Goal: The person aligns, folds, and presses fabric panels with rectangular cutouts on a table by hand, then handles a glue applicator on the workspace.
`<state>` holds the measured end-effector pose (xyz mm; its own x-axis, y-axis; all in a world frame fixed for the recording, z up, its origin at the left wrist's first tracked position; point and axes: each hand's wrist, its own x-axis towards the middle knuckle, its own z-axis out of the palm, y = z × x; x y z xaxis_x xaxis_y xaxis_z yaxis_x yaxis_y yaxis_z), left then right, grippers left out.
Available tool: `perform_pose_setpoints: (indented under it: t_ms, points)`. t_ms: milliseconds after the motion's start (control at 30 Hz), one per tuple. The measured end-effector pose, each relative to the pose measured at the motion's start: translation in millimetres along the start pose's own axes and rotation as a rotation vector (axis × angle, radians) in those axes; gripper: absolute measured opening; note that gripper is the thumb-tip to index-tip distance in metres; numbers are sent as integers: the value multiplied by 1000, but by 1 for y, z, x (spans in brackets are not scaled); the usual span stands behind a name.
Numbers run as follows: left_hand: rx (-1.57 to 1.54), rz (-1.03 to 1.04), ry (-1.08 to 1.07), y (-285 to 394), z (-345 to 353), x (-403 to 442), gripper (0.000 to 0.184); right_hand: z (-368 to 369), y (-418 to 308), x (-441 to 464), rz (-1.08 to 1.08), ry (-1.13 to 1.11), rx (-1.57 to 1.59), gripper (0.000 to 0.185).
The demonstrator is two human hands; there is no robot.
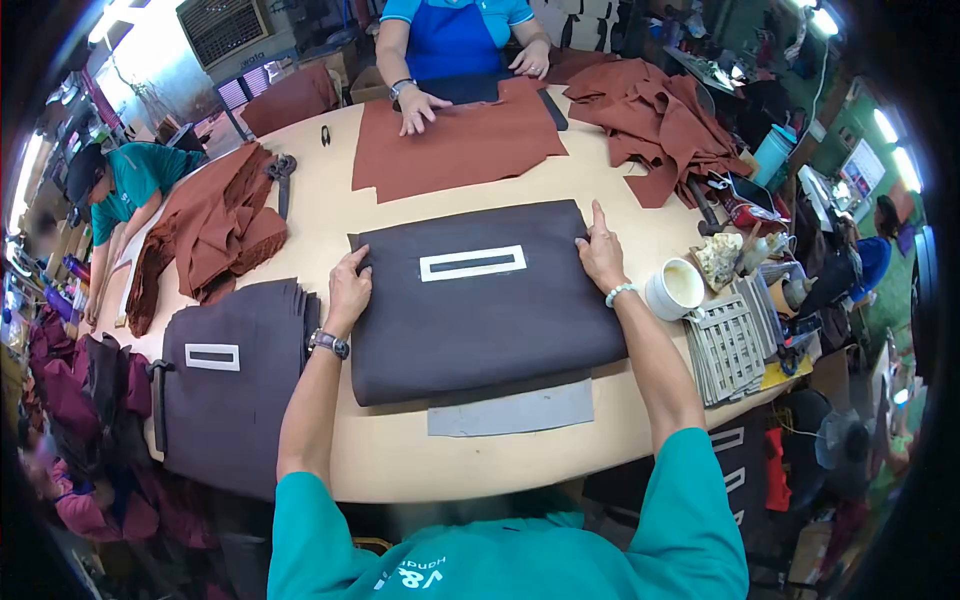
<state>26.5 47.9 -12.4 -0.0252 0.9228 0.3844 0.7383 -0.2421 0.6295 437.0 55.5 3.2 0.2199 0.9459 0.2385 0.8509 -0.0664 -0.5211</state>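
Workshop, cluttered all round; we have a pale bench [400, 460] filling the middle. Biggest on it: the dark cloth [480, 340], folded, flat mid-bench right in front of us, between the two grips. Next, the rust panel [450, 150], spread on the far side; a person [450, 40] in a blue apron has one hand [422, 108] over it. Dark stack [230, 420] at near left, rust heap [205, 225] behind it, another rust heap [650, 120] far right. Grey strip [510, 412] along the cloth's near edge; we can't tell if it runs under. Slatted pieces [725, 345] at the right rim.

Left grip [349, 290]: fingers bent at the cloth's left edge, touching. Right grip [601, 262]: at the right edge, index stretched forward, thumb on top. Whether either pinches the cloth, we can't tell; undersides hidden. White frame [472, 263] lies on the cloth, toward its far side. Mug [676, 288], pale drink inside, just beside the right wrist. Small: watch [330, 343] on left wrist, bracelet [621, 290] on right.
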Motion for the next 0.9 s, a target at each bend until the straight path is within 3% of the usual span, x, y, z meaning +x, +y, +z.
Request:
perform_pose_setpoints:
  t_ms: [367,900]
  points:
    - [112,-51,32,-12,15,24,36,11,0,36,210,10,64,81]
    - [-9,-239,-9,-6,8,26,33,9,-6,38,353,57,-23,82]
